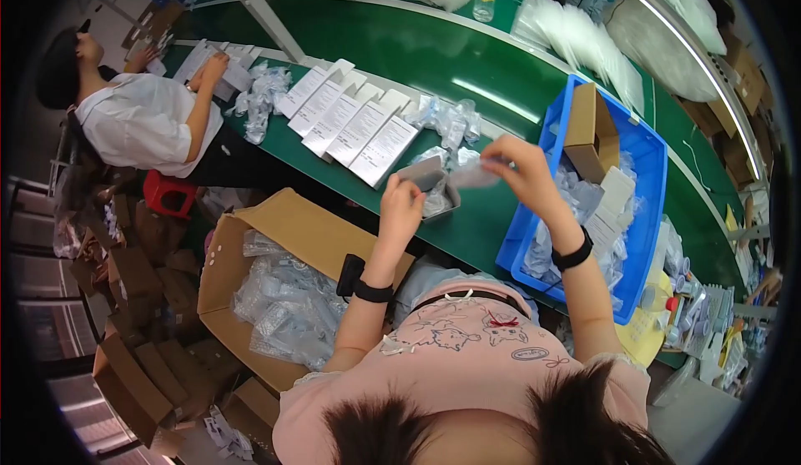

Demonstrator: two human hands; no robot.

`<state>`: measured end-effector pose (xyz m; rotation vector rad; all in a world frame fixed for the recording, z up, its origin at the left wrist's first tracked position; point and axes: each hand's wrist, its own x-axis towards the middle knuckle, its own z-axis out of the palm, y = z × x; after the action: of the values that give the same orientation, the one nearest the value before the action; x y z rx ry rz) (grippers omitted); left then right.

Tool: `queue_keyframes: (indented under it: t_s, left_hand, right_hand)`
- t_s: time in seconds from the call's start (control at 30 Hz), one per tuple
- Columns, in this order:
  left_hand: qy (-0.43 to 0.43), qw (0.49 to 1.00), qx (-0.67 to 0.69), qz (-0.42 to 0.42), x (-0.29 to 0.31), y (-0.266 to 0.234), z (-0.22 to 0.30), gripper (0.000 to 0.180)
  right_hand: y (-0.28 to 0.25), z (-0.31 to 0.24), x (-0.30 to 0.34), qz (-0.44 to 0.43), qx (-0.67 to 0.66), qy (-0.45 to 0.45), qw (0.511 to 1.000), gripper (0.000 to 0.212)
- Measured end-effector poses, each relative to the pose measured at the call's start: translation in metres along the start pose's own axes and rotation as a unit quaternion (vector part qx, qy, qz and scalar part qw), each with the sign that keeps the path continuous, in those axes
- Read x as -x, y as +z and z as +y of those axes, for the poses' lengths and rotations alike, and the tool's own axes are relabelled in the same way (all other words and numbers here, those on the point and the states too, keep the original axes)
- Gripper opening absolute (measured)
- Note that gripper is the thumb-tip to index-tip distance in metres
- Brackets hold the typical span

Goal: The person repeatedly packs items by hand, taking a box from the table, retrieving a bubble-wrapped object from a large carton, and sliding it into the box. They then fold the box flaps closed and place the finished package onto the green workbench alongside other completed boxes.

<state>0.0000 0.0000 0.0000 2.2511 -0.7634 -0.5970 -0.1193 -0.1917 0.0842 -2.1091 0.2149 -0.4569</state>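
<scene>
looked like the packing step was mid-way: the person's left hand [400, 206] had its grip closed around a small grey box [421, 175], held just above the green surface [434, 56], while the right hand [521, 169] pinched a small clear plastic bag [476, 175] right beside the box's open end. the bag wasn't inside yet, far as anyone could tell. next move probably called for lining the bag up with the opening and sliding it in. a blue bin [651, 165] of more bagged parts sat to the right, a row of flat white boxes [346, 119] lay further up the surface.
</scene>
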Motion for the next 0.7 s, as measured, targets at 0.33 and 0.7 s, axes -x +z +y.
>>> queue_keyframes:
  t_s: [0.33, 0.7]
  left_hand:
    - [0.202, 0.969, -0.019, 0.138, 0.000, 0.015, -0.003, 0.009]
    - [0.178, 0.971, -0.009, 0.163, -0.006, 0.017, 0.000, 0.009]
  right_hand:
    - [0.036, -0.002, 0.004, -0.123, 0.086, -0.210, 0.966, 0.025]
    - [0.047, 0.009, -0.006, -0.145, 0.200, -0.298, 0.922, 0.011]
